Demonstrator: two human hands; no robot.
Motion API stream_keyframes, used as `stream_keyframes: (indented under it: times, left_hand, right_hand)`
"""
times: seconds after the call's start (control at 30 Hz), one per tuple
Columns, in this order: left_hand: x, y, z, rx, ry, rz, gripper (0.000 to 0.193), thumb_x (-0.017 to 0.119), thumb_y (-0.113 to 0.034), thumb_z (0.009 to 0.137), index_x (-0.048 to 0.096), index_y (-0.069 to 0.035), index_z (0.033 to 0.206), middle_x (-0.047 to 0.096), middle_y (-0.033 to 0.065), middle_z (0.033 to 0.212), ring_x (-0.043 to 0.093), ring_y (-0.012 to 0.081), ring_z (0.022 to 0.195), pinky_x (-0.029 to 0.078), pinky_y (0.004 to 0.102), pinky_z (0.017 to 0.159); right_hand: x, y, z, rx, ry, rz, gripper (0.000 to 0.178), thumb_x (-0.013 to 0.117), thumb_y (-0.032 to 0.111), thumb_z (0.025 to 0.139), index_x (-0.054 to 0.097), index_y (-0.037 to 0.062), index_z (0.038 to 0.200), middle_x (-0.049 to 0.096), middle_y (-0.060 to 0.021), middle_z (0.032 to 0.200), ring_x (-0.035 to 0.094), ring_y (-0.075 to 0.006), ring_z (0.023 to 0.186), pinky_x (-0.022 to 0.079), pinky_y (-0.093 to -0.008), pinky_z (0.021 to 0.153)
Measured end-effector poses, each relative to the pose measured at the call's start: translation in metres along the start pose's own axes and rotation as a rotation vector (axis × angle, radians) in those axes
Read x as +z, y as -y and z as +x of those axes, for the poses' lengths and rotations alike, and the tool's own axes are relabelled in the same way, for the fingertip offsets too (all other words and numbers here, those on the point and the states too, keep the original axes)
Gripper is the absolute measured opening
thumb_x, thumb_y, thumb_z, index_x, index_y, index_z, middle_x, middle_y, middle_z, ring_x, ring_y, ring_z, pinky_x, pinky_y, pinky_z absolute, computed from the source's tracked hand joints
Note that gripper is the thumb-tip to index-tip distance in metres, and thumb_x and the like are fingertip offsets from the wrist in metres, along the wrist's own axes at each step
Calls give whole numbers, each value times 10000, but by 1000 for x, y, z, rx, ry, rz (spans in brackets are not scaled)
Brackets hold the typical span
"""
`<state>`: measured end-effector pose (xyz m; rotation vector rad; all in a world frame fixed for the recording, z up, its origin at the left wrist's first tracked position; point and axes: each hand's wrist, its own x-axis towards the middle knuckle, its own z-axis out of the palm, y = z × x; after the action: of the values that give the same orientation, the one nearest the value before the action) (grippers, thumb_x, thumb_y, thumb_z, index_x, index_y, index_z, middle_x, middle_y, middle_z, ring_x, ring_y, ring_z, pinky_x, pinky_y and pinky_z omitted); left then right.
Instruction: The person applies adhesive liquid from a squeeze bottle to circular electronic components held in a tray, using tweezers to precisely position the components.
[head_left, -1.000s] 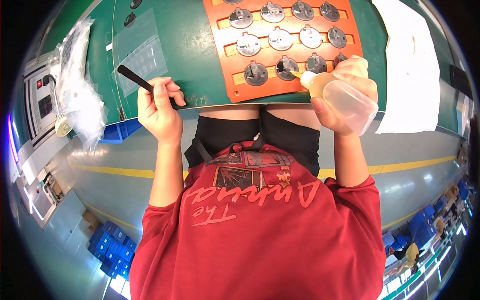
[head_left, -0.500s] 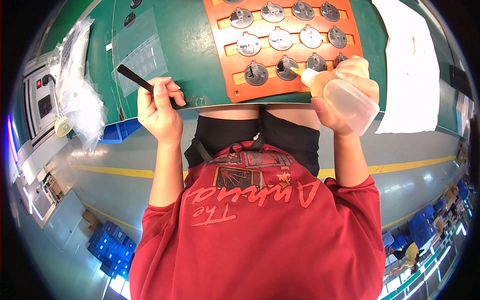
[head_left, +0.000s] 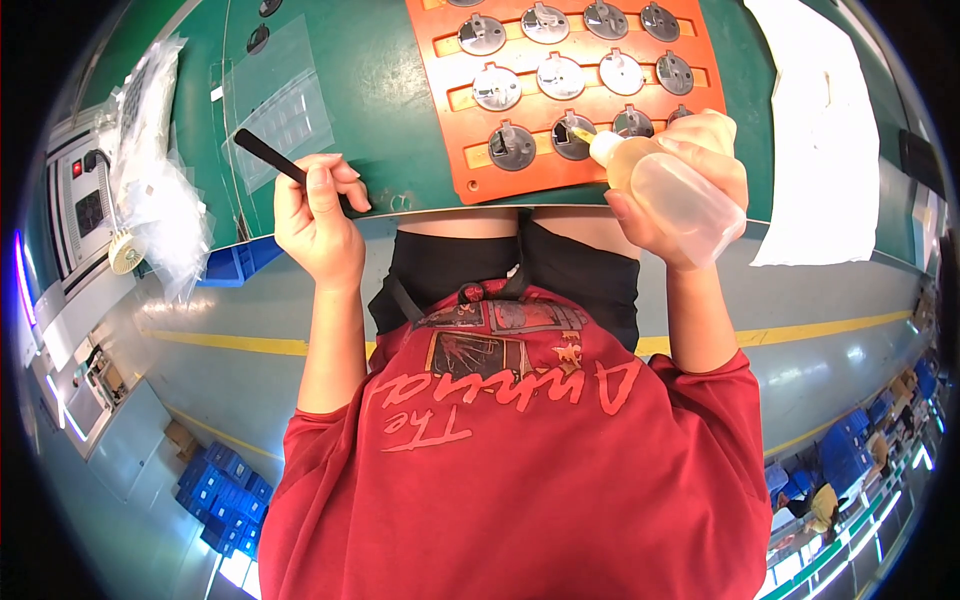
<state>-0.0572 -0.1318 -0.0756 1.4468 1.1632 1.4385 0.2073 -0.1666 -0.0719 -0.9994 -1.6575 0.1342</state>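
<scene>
My right hand (head_left: 705, 165) is wrapped round a translucent squeeze bottle (head_left: 690, 205) with a white cap and a yellowish nozzle. The bottle tilts to the left, its tip at a dark round disc (head_left: 573, 136) in the nearest row of an orange tray (head_left: 560, 182). Whether the tip touches the disc I cannot tell. Several similar shiny discs (head_left: 561, 77) sit in rows in the tray. To the left, near the table edge, my left hand (head_left: 322, 215) pinches a slim black tool (head_left: 268, 153), perhaps tweezers, pointing up and left.
The tray lies on a green table (head_left: 385, 95). Clear plastic sheets (head_left: 285, 115) and a heap of plastic bags (head_left: 165, 200) are at the left, beside a white device (head_left: 80, 190) with a red switch. White cloth or paper (head_left: 825, 150) hangs over the right edge.
My right hand and the bottle have shifted slightly left, bringing the nozzle further over the disc. The left hand and its black tool stay almost still.
</scene>
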Motion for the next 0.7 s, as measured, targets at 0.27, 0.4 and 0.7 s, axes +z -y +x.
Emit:
stream_keyframes:
  times: [0.27,0.4,0.7]
  left_hand:
    - [-1,0,0,-4,4,0,142,415,-95,852,482,27,825,512,71,651,435,85,443,366,203,458]
    - [-1,0,0,-3,-1,11,140,410,-89,852,482,28,824,513,71,654,436,85,443,367,205,459]
    - [-3,2,0,-10,-13,17,144,412,-93,852,481,29,818,512,74,651,434,89,442,369,211,462]
  right_hand:
    - [-2,1,0,-4,22,-29,482,717,222,573,440,42,924,505,-83,742,451,-216,682,368,-326,625]
    - [-1,0,1,16,-30,6,481,709,250,586,437,34,919,503,-91,742,460,-220,681,374,-333,626]
    - [-29,-14,-3,76,-90,31,422,663,291,629,441,25,871,494,-89,685,459,-212,653,368,-341,632]
